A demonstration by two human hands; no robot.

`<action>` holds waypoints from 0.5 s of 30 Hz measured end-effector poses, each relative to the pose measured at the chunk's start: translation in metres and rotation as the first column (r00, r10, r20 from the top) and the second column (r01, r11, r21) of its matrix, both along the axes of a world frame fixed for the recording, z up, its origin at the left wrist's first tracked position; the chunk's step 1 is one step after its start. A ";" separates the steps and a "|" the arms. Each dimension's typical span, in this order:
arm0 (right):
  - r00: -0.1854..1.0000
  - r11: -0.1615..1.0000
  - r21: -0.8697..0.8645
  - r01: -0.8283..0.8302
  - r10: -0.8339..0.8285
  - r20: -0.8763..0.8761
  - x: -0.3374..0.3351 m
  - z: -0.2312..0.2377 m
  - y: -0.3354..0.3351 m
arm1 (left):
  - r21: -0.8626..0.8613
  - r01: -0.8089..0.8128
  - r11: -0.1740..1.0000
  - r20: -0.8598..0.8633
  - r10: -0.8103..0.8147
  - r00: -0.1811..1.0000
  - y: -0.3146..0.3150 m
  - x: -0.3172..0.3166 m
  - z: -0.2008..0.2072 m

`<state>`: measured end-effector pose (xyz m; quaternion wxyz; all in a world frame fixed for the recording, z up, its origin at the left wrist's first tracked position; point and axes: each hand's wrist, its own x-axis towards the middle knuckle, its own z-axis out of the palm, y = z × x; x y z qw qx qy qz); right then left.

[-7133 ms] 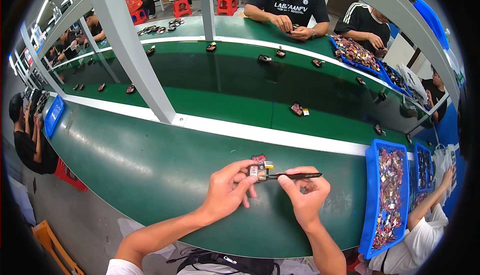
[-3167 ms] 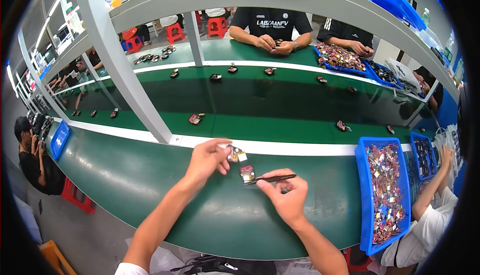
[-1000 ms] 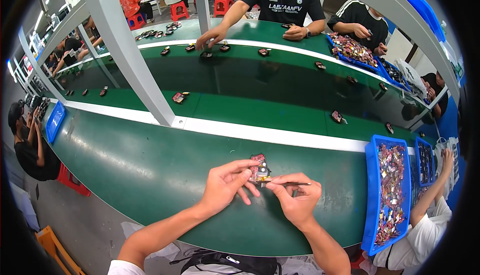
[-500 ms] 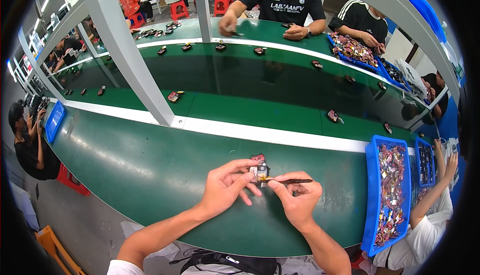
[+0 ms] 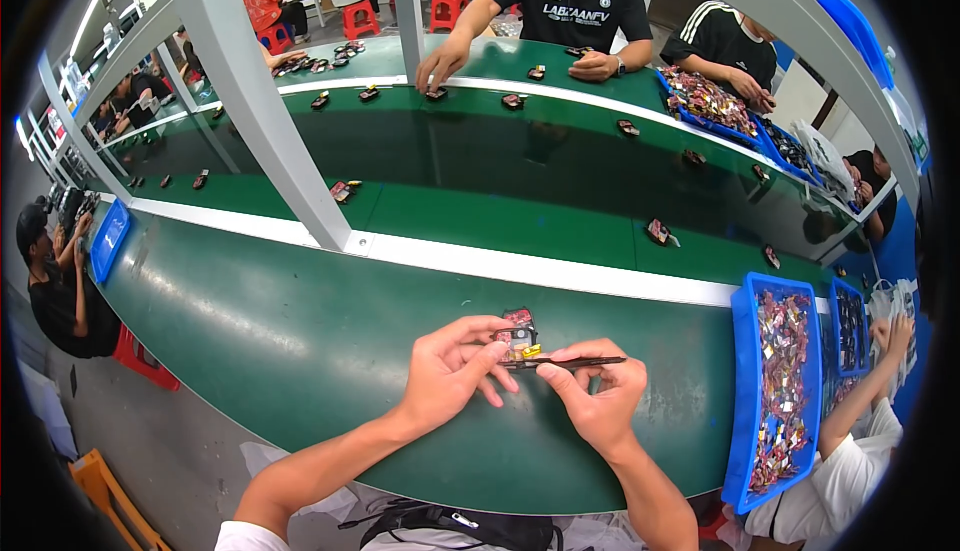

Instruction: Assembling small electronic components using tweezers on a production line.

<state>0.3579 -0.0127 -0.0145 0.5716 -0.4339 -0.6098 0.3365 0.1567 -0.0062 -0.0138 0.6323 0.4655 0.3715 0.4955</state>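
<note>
My left hand (image 5: pixel 452 371) pinches a small dark electronic part (image 5: pixel 517 332) with red and yellow bits, held just above the green workbench (image 5: pixel 300 351). My right hand (image 5: pixel 595 396) grips thin black tweezers (image 5: pixel 575 361) lying level, their left tip touching the part near its yellow piece. Both hands meet at the bench's near edge, in front of my body.
A blue tray (image 5: pixel 775 391) of small parts stands to my right, more blue trays (image 5: pixel 850 326) beyond it. Behind a white strip (image 5: pixel 520 266) runs a green conveyor belt (image 5: pixel 520 166) carrying similar parts. A grey post (image 5: pixel 265 101) rises at the left. Other people work across and alongside.
Half a second ago my hands held the same pose with part and tweezers. Parts on the belt have drifted left. The person opposite has reached a hand onto the belt.
</note>
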 end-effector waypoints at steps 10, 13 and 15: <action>0.989 0.984 0.178 -0.023 -0.004 0.150 0.000 0.001 0.002 | 0.014 0.008 1.000 -0.008 -0.008 1.000 0.000 0.001 0.001; 0.983 0.969 0.242 -0.054 0.008 0.185 -0.001 0.000 0.002 | 0.010 0.027 1.000 -0.009 -0.027 1.000 0.001 0.001 0.000; 0.981 0.962 0.266 -0.065 0.013 0.191 -0.002 0.000 0.002 | 0.012 0.032 0.999 -0.017 -0.032 0.999 0.001 0.001 -0.001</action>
